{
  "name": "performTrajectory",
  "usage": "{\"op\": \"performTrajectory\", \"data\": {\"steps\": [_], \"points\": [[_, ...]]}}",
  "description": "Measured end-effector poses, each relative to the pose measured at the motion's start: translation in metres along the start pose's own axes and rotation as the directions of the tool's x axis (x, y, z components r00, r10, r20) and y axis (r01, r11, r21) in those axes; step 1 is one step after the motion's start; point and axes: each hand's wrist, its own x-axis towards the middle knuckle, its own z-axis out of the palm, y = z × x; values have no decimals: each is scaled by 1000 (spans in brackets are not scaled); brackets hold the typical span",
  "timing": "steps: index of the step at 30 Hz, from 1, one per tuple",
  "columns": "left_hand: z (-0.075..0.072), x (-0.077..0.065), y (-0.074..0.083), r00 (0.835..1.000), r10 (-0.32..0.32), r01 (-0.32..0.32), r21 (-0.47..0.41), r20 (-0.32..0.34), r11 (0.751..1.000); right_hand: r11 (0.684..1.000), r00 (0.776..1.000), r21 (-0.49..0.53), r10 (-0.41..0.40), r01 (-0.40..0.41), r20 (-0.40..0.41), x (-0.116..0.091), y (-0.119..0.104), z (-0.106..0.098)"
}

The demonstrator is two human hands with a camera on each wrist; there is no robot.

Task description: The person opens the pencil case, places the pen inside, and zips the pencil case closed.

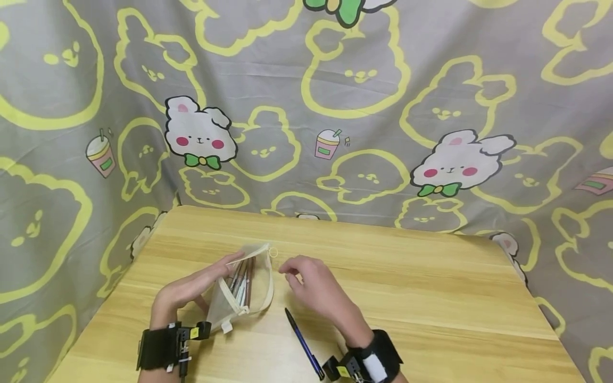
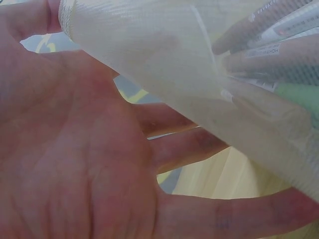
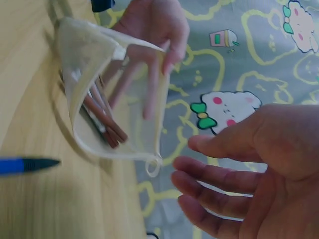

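Note:
A translucent cream zip pouch [image 1: 217,309] stands with its mouth held apart on the left part of the table. My left hand [image 1: 191,286] grips its edge, thumb on one side and long fingers spread behind the mesh in the right wrist view. Several pens [image 1: 244,282], brown, white and some green, lie inside the pouch. My right hand [image 1: 313,282] hovers just right of the pouch's mouth, fingers loosely bent, holding nothing; it is apart from the zipper's pull ring [image 3: 153,167]. Below it, a blue pen [image 1: 303,340] with a black tip lies on the tabletop.
The wooden table [image 1: 407,298] reaches to a grey curtain [image 1: 287,80] with yellow cartoon outlines and rabbits at the back and sides. Black straps with small cameras sit on both wrists, the right wrist camera [image 1: 342,369] close to the blue pen's lower end.

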Motion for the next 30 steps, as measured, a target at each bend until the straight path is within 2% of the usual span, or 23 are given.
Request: {"op": "performTrajectory", "data": {"steps": [5, 10, 12, 15, 19, 22, 26, 30], "points": [[0, 0, -1, 1000, 0, 0, 2, -6, 1000, 998, 999, -53, 19, -17, 28, -20, 13, -16], [1, 1, -1, 1000, -3, 3, -1, -9, 1000, 987, 995, -124, 99, -98, 4, -43, 22, -27], [2, 2, -2, 1000, -7, 7, -2, -10, 1000, 983, 991, -137, 130, -125, 29, -52, 24, -29], [2, 2, -2, 1000, -10, 10, -4, -14, 1000, 977, 979, -145, 172, -155, 111, -62, 28, -32], [2, 2, -2, 1000, -8, 8, -1, -14, 1000, 968, 950, -160, 224, -192, 217, -74, 32, -33], [2, 2, -1, 1000, -6, 6, -1, -13, 1000, 961, 932, -165, 258, -221, 255, -81, 35, -33], [2, 2, -1, 1000, -9, 9, -7, -13, 1000, 940, 910, -208, 321, -272, 263, -88, 36, -29], [2, 1, -1, 1000, -7, 7, -13, -12, 1000, 903, 867, -249, 413, -350, 278, -93, 34, -23]]}}
